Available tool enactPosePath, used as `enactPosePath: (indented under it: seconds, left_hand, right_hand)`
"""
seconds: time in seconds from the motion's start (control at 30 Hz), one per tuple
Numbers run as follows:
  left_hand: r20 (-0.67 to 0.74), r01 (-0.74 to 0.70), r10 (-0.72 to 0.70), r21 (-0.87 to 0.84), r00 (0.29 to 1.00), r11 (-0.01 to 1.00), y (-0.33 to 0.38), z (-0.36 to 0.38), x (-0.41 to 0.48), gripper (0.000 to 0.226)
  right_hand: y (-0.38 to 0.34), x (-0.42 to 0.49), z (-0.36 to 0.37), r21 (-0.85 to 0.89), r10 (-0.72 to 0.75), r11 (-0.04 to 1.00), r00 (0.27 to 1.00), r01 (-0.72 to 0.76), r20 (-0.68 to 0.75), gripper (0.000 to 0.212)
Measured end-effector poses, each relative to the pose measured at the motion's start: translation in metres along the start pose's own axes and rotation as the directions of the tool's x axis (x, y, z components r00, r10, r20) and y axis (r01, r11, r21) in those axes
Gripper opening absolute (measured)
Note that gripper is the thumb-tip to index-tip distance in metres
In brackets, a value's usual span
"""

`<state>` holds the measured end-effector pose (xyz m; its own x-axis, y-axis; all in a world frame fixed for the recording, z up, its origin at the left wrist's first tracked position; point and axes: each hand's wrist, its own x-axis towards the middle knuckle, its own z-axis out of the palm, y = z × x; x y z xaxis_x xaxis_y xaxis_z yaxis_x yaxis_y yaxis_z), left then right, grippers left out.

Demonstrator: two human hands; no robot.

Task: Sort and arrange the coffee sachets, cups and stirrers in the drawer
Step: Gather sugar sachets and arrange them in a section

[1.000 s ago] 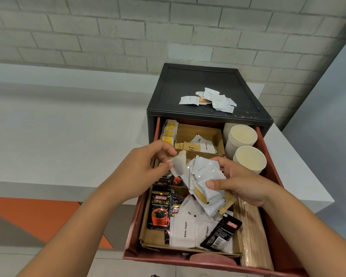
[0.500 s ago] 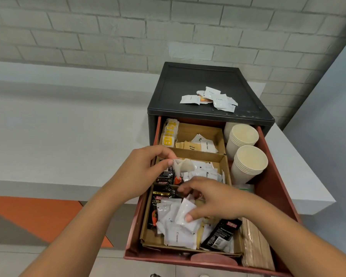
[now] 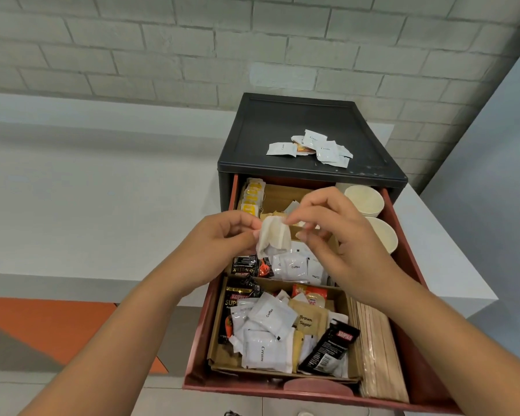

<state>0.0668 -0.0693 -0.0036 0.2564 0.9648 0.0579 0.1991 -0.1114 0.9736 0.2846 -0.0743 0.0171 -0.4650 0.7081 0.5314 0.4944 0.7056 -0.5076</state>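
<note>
The red drawer is pulled out of a black cabinet. Above its middle, my left hand pinches a crumpled white tea bag at its left side. My right hand pinches the same bag at its top right corner. Cardboard compartments hold mixed sachets: white coffee and cream sachets, a brown sugar sachet, black Kopiko sachets. Yellow tea bags line the back left. Paper cups stand at the back right. Wrapped wooden stirrers lie along the right side.
A small pile of white cream sachets lies on the cabinet's top. A white counter runs to the left and behind. A brick wall stands at the back. An orange and grey floor shows below left.
My right hand dropped its bundle of white sachets into the front compartment, then rose to the tea bag that my left hand holds. Both hands now pinch it.
</note>
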Motion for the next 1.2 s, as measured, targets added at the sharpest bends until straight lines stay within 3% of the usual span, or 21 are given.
enactPosePath:
  seconds: [0.17, 0.43, 0.63, 0.73, 0.9, 1.07, 1.2]
  left_hand:
    - [0.059, 0.082, -0.078, -0.078, 0.995, 0.994, 0.002, 0.002, 0.002, 0.021]
    - [0.171, 0.189, -0.149, -0.247, 0.974, 0.950, 0.001, 0.004, 0.004, 0.027]
    - [0.238, 0.272, -0.191, -0.385, 0.952, 0.882, 0.001, 0.009, 0.003, 0.015]
    - [0.252, 0.300, -0.210, -0.409, 0.945, 0.862, 0.001, 0.011, 0.005, 0.020]
    - [0.195, 0.295, -0.239, -0.349, 0.951, 0.890, 0.004, 0.014, 0.006, 0.013]
    - [0.247, 0.323, -0.245, -0.357, 0.938, 0.876, 0.004, 0.016, 0.006, 0.021]
    - [0.217, 0.316, -0.249, -0.370, 0.944, 0.874, 0.001, 0.017, 0.006, 0.012]
  right_hand:
    - [0.003, 0.009, -0.006, -0.288, -0.176, 0.937, 0.980, 0.196, 0.096, 0.025]
    - [0.004, 0.008, -0.003, -0.343, -0.234, 0.903, 0.965, 0.260, 0.117, 0.015]
    - [0.004, 0.004, -0.002, -0.441, -0.356, 0.824, 0.931, 0.355, 0.085, 0.015]
    - [0.005, 0.003, 0.000, -0.482, -0.384, 0.793, 0.920, 0.372, 0.079, 0.015]
    - [0.008, 0.003, 0.003, -0.343, -0.311, 0.897, 0.949, 0.279, -0.042, 0.017]
    - [0.007, 0.006, 0.003, -0.205, -0.187, 0.963, 0.982, 0.177, -0.034, 0.013]
    - [0.006, 0.007, -0.001, -0.007, -0.020, 1.000, 0.999, 0.020, -0.027, 0.017]
